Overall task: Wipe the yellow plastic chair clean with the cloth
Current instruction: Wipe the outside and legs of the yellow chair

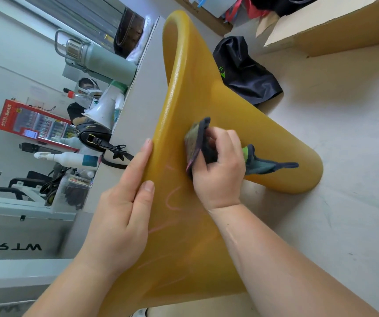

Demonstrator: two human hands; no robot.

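The cloth is being gripped by the right hand, fingers curled round a bunched wad of it, and is being pressed flat against the yellow plastic chair; a loose tail of the cloth is trailing out past the heel of that hand. The left hand is being held open, fingers straight along the chair's rounded edge and thumb laid on the face, so the chair is being steadied, not grasped.

The chair is lying directly under and between both hands, its long axis running away from the wrists to a rounded far end well beyond the fingertips. Faint pink scribble marks are being shown on the face between the two hands, on the wrist side of the cloth. The right hand is judged the nearer to them, so the next strokes would probably have to be drawn back toward the person. Nothing is standing in that path.

Beyond the right hand, a black bag is lying beside the chair, with a cardboard box farther off. Beyond the left hand, a spray bottle, a megaphone and a flask are being kept on a ledge, well apart from the wiping.
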